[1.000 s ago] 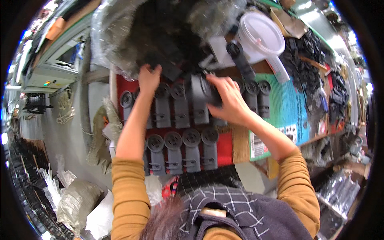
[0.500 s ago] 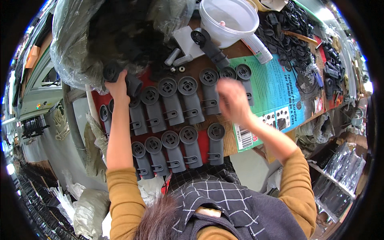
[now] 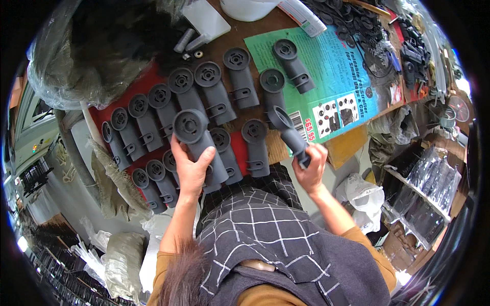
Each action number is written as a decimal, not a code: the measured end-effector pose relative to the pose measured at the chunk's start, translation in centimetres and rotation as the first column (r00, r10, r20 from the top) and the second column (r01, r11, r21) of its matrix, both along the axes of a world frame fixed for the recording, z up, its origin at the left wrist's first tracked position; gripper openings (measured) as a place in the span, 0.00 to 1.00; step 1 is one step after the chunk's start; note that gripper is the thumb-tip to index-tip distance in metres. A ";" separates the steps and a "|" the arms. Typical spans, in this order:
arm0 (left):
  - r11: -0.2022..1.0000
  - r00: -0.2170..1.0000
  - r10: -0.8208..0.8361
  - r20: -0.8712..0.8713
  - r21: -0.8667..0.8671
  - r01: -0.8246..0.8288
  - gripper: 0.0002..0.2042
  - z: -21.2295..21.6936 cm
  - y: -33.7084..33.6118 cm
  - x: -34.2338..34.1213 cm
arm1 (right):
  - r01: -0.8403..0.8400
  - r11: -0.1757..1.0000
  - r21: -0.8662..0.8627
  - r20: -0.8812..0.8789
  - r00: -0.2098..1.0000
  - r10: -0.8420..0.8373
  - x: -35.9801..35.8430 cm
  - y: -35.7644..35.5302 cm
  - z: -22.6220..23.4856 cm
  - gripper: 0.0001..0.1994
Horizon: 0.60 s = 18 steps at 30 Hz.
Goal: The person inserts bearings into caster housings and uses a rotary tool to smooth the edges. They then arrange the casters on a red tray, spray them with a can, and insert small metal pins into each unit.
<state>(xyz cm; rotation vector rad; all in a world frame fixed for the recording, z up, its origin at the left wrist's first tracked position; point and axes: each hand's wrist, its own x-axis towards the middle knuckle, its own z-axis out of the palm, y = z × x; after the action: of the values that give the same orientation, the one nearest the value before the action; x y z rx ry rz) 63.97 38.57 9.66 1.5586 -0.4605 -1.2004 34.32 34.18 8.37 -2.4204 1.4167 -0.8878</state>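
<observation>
My left hand [image 3: 192,168] grips a dark grey plastic part with a round head [image 3: 196,135], lifted above the rows on the table. My right hand [image 3: 310,166] holds another grey part of the same kind [image 3: 287,127] by its narrow end, its round head pointing up and away. Several matching grey parts [image 3: 214,92] lie in rows on a red mat [image 3: 140,89] and on a green printed card [image 3: 332,66]. My checked grey apron fills the lower middle of the view.
A large clear plastic bag of dark material [image 3: 97,46] sits at the upper left. A white tub [image 3: 250,6] stands at the top edge. Heaps of small black parts [image 3: 367,25] lie at the upper right. Bagged goods and shelves [image 3: 423,204] stand to the right.
Both hands have pulled back from the far rows toward my body, each now with a grey part in it. The view has tilted down, so the table appears higher in the picture.
</observation>
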 end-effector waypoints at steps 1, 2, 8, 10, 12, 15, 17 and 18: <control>1.000 1.000 -0.025 -0.013 0.000 0.025 0.47 -0.2 0.3 -0.8 | 0.048 0.999 0.023 -0.046 0.998 -0.047 -0.9 2.3 -0.9 0.31; 0.999 0.998 -0.035 -0.047 0.019 0.036 0.47 -0.3 0.5 -1.4 | 0.050 0.995 0.082 -0.096 0.994 -0.042 -1.3 4.0 -2.1 0.31; 0.995 0.992 -0.087 -0.089 0.034 0.091 0.47 -0.4 1.1 -3.5 | -0.025 0.998 0.053 0.021 1.000 0.024 -2.4 7.7 -3.0 0.30; 0.993 0.992 -0.114 -0.059 0.024 0.115 0.48 -0.3 1.1 -3.6 | 0.001 0.998 0.069 -0.076 0.997 0.004 -2.0 7.4 -3.1 0.29; 0.990 0.990 -0.137 -0.043 0.019 0.138 0.48 -0.4 1.1 -3.7 | 0.072 0.997 -0.003 -0.114 0.991 -0.072 -1.4 7.1 -4.0 0.28; 0.987 0.987 -0.162 -0.011 0.017 0.163 0.48 -0.9 1.1 -4.1 | -0.028 0.985 0.169 -0.260 0.963 0.072 -0.1 6.6 -5.8 0.24; 0.986 0.986 -0.166 0.014 0.014 0.166 0.48 -1.2 1.1 -4.6 | -0.119 0.983 0.142 -0.112 0.984 0.135 0.5 5.5 -5.5 0.24; 0.982 0.982 -0.188 0.017 -0.002 0.188 0.48 -1.4 1.0 -4.9 | -0.180 0.980 0.091 -0.022 0.983 0.182 1.0 4.5 -5.0 0.24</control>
<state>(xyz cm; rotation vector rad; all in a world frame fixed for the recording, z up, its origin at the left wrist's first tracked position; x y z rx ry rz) 59.12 39.61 8.21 1.5498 -0.6320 -1.3298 35.31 38.65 3.35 -2.4576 1.1943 -0.7334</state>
